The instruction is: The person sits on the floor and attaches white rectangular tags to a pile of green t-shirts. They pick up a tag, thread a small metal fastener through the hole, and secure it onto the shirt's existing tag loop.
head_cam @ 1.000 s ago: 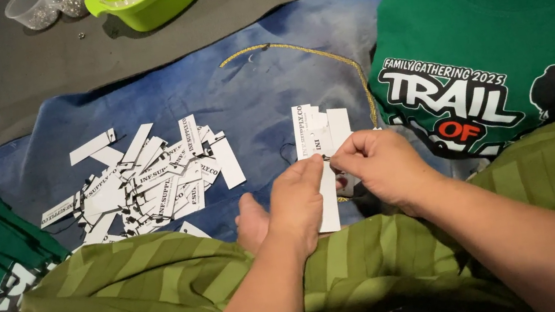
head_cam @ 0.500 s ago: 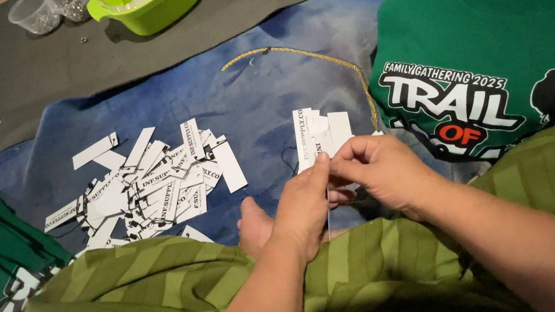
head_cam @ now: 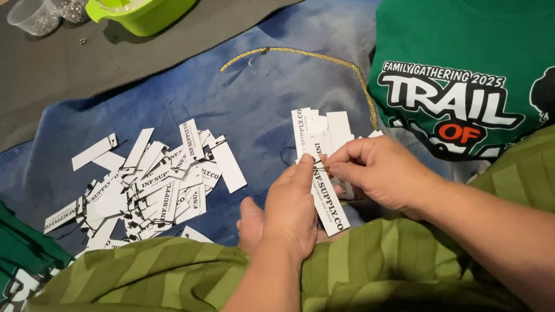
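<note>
Risk is judged first: a thin dark thread loop is pinched at the top of a long white tag (head_cam: 326, 196), and it could slip or snag if the pinch shifts, since the loop is barely visible. Landmark: the blue cloth (head_cam: 247, 101).

Left of the cloth's middle, a loose heap of white tags (head_cam: 149, 187) is spread; it could be scattered by a knee under the green striped fabric (head_cam: 130, 305). At the cloth's near edge, the left hand (head_cam: 291, 206) is closed on the tag, thumb and forefinger clamped. The right hand (head_cam: 377, 173) is pinched on the same tag's top, with a small stack of tags (head_cam: 322, 130) just behind. A gold cord (head_cam: 322, 60) lies across the cloth's far part. Right of the cloth, a green printed shirt (head_cam: 495, 32) is laid.
</note>
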